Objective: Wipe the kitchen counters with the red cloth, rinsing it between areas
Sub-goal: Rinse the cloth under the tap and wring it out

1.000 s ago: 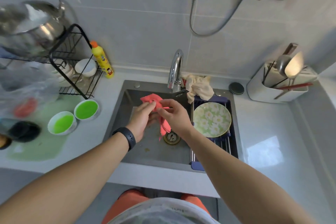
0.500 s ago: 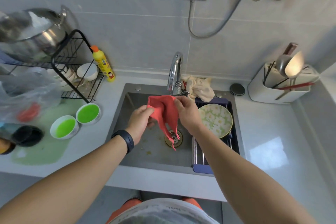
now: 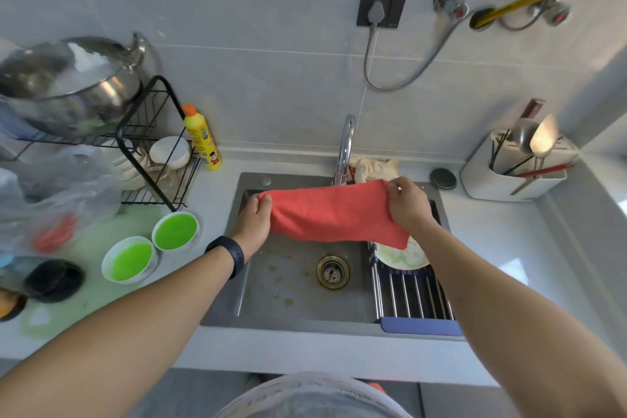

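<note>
The red cloth (image 3: 334, 212) is stretched out wide above the grey sink (image 3: 288, 285), just in front of the chrome faucet (image 3: 344, 149). My left hand (image 3: 254, 217) grips its left edge and my right hand (image 3: 409, 202) pinches its upper right corner. The cloth's lower right corner hangs over a floral plate (image 3: 403, 256). No water is seen running from the faucet. The white counter (image 3: 217, 187) runs on both sides of the sink.
Two bowls of green liquid (image 3: 152, 246) stand on a pale green mat left of the sink, next to a black dish rack (image 3: 149, 153) and a yellow detergent bottle (image 3: 202, 139). A roll-up drying rack (image 3: 410, 295) spans the sink's right part. A white utensil holder (image 3: 515, 170) stands at the right.
My hands have pulled apart, spreading the bunched red cloth out flat and wide above the sink. The camera view has tilted upward slightly.
</note>
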`<move>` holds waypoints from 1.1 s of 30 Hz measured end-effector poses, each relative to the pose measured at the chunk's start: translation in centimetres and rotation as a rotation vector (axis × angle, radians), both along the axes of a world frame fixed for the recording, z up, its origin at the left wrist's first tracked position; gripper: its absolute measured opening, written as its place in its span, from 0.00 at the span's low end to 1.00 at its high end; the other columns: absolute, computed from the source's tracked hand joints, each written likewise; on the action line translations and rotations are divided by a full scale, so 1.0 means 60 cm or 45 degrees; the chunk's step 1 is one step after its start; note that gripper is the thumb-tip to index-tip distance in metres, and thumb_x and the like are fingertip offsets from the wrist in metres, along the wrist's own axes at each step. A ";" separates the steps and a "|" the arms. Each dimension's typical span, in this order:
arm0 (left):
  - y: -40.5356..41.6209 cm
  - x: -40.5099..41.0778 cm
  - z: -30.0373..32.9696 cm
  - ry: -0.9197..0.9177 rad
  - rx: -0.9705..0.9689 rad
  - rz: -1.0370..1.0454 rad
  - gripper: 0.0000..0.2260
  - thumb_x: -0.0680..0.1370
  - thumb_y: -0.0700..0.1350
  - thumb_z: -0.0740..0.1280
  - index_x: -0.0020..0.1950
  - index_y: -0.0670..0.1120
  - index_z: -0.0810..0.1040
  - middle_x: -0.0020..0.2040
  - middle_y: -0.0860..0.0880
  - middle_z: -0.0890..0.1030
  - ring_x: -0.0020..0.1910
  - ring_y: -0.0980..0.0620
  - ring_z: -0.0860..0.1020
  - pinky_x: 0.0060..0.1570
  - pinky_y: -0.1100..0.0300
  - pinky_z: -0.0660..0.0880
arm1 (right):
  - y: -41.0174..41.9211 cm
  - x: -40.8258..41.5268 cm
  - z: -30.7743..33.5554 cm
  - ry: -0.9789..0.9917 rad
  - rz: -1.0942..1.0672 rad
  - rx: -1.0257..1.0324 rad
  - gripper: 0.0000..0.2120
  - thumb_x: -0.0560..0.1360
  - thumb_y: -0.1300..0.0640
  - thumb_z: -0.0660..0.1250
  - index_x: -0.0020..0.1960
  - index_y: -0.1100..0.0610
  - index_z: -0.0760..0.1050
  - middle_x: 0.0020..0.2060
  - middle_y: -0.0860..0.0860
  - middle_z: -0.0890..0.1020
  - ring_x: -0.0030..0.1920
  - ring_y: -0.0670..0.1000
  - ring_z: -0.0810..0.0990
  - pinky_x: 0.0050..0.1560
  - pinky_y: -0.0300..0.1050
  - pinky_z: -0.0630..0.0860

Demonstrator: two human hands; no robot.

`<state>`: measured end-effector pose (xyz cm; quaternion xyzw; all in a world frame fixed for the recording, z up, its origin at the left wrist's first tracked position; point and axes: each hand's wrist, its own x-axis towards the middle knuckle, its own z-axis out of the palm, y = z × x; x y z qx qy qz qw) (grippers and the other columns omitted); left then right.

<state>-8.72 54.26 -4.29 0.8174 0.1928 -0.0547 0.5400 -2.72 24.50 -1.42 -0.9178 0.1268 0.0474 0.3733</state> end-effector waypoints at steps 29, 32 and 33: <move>0.064 -0.005 -0.046 -0.009 0.152 -0.491 0.19 0.78 0.42 0.75 0.68 0.50 0.80 0.60 0.51 0.81 0.60 0.51 0.80 0.49 0.70 0.76 | -0.022 -0.047 -0.082 0.253 0.578 -0.265 0.24 0.77 0.48 0.73 0.72 0.47 0.75 0.62 0.53 0.75 0.64 0.56 0.74 0.67 0.51 0.71; 0.072 0.000 -0.054 -0.047 0.566 -0.616 0.11 0.76 0.44 0.77 0.57 0.48 0.84 0.54 0.48 0.78 0.55 0.48 0.79 0.54 0.59 0.73 | -0.031 -0.037 -0.080 0.092 0.608 -0.596 0.14 0.82 0.54 0.65 0.66 0.46 0.79 0.61 0.53 0.73 0.62 0.57 0.68 0.63 0.48 0.64; 0.069 0.001 -0.054 -0.074 0.644 -0.611 0.08 0.76 0.45 0.77 0.54 0.46 0.84 0.53 0.49 0.75 0.55 0.47 0.77 0.54 0.58 0.71 | -0.030 -0.036 -0.077 0.053 0.573 -0.636 0.13 0.82 0.53 0.64 0.64 0.45 0.80 0.64 0.52 0.72 0.62 0.57 0.65 0.64 0.48 0.63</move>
